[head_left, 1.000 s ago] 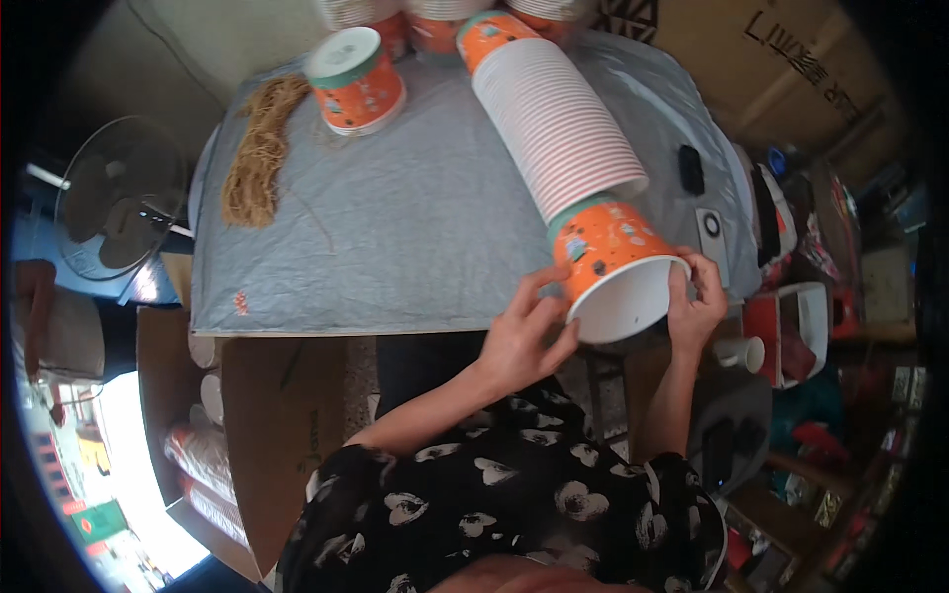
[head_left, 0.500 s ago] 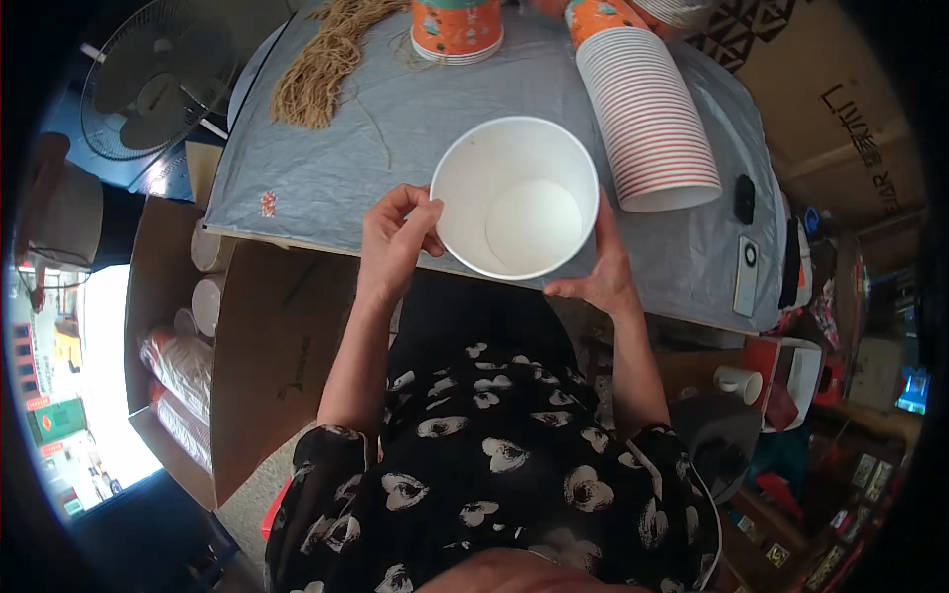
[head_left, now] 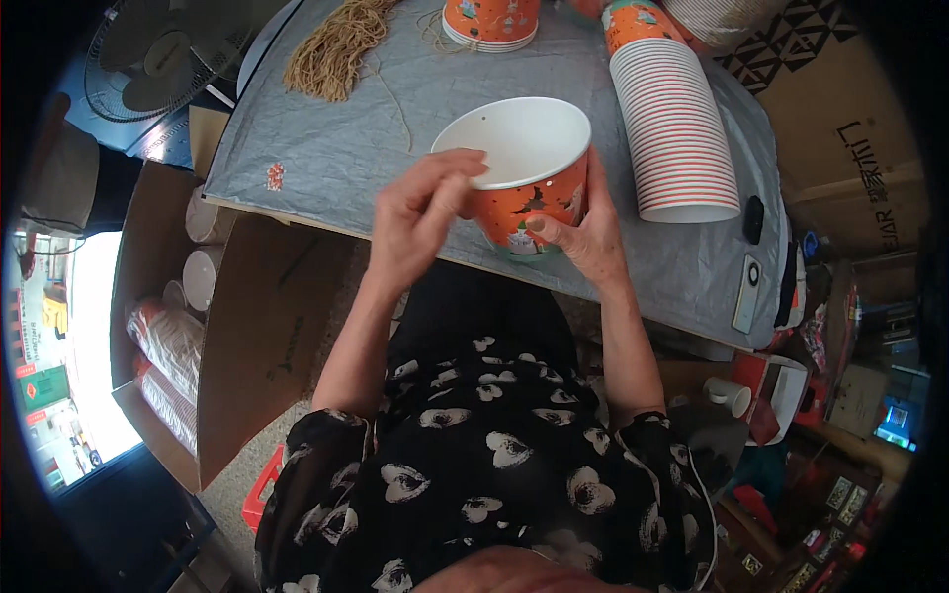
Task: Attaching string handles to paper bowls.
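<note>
A large orange paper bucket [head_left: 529,210] with a white inside, a printed pattern and a green base band is held tilted over the table's near edge. My right hand [head_left: 593,237] grips its right side, the thumb across the printed front and the fingers behind. At the left of its rim is my left hand [head_left: 420,212], fingers bent and pinched together against the edge; whatever lies between them is too small or hidden to make out. A small dark hole [head_left: 484,119] shows in the far inner wall, near the rim.
Tan cords [head_left: 336,49] lie at the far left of the grey-covered table [head_left: 326,163]. Beyond my hands are a stack of orange buckets [head_left: 491,25] and a long nested stack [head_left: 682,138] on its side. An open carton [head_left: 267,336] stands left; a phone-like device [head_left: 748,295] lies right.
The bucket has tipped, so its orange outside now shows instead of its bottom. My left fingers have moved inward over the rim; my right thumb has come onto the front.
</note>
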The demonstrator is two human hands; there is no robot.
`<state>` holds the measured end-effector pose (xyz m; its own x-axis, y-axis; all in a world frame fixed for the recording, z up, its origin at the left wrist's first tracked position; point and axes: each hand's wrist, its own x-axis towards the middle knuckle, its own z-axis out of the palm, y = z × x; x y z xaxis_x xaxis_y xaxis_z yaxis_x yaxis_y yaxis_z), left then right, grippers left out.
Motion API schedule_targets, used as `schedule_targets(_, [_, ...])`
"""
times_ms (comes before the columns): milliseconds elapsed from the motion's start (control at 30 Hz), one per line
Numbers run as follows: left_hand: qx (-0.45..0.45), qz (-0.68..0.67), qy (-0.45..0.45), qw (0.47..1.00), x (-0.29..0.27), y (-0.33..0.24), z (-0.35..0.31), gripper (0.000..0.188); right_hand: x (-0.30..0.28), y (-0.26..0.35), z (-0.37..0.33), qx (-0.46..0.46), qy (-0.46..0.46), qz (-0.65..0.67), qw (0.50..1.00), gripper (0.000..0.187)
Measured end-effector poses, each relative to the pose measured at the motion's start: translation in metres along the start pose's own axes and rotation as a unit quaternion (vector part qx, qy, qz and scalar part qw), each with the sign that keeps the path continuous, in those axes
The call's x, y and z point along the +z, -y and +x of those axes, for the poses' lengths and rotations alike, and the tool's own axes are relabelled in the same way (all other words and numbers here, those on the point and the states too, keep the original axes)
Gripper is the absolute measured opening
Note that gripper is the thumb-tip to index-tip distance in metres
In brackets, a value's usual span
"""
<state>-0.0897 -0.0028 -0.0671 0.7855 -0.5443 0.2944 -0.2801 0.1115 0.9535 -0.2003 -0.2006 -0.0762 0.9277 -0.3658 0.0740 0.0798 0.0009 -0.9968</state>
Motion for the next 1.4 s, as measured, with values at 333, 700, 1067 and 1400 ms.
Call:
schedule_targets(333, [0.102,0.164,0.027,0.981,-0.011,0.011,0.04,0.019,0.021,-0.079,0.023,-0.058,-0.117,-0.075,0.989,0.111])
schedule_targets(700, [-0.018,0.441,-0.154,0.884,-0.044,0.108,0.042,0.031,0.023,-0.113,0.018,-0.105,-0.16,-0.071,0.979,0.062])
schedule_targets(1067, [-0.003,0.352,0.01,0.936,-0.032,0.092,-0.009,0.01,0.04,-0.082,0.006,-0.192,-0.035,-0.167,0.966,0.025])
schedule_targets(1400, [-0.177,0.045,0.085,0.98,-0.009,0.007,-0.054,0.014,0.042,-0.046,-0.004,0.02,0.238,-0.105,0.965,0.024])
